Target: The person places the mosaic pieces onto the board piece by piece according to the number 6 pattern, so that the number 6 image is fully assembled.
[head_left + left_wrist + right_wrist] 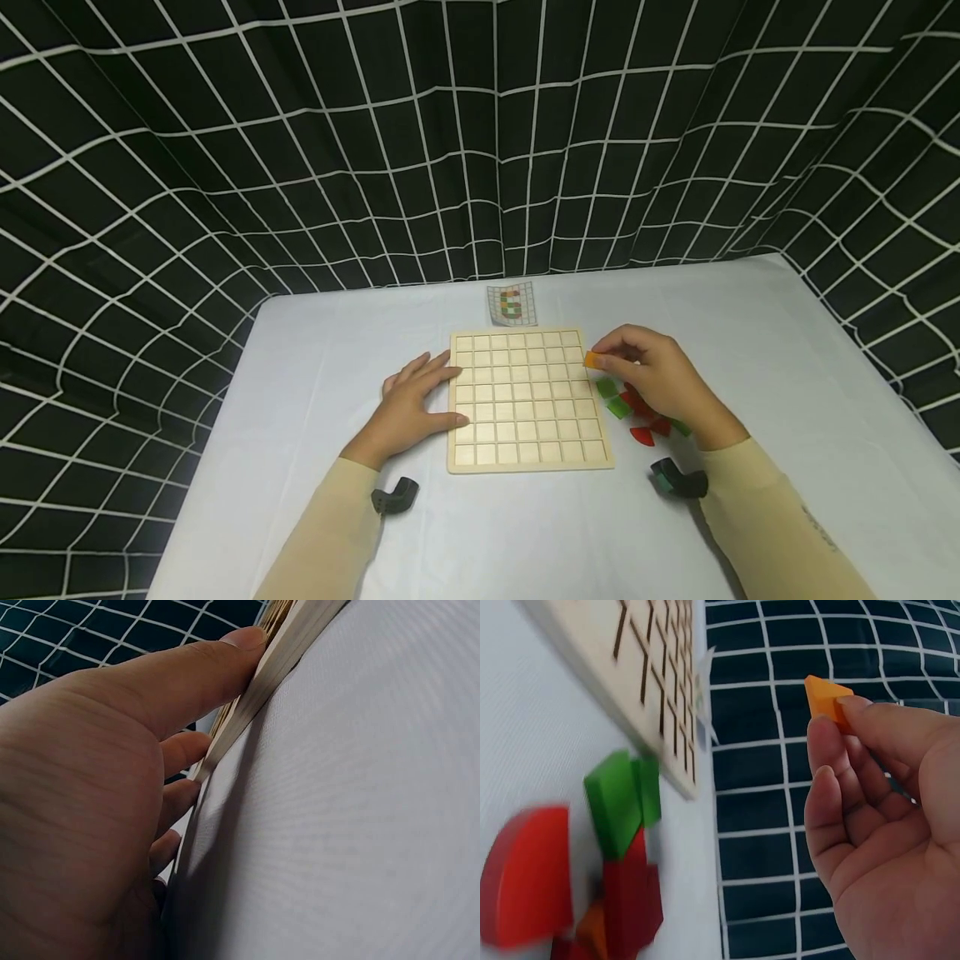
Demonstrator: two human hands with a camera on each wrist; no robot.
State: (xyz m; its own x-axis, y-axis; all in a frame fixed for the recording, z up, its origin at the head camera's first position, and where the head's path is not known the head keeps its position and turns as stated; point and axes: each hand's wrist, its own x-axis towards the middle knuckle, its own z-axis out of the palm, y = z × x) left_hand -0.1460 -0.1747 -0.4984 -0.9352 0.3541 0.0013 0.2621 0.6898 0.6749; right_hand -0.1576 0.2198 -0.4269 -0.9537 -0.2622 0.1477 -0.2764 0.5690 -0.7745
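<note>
A pale wooden grid board (517,410) lies flat on the white table. My left hand (408,410) rests at its left edge, thumb and index fingertip on the rim, the fingers spread and fairly straight. In the left wrist view, the thumb (187,679) lies over the board's edge (251,701). My right hand (656,371) pinches an orange block (592,359) between thumb and fingers near the board's upper right edge. In the right wrist view the orange block (826,699) is held up, its sides slanted. Green blocks (618,407) and red blocks (642,436) lie below that hand.
A small card (512,305) with a coloured pattern on a grid lies behind the board. Dark curved objects sit by the wrists, one on the left (395,497) and one on the right (678,479). A black curtain (450,125) with white grid lines surrounds the table.
</note>
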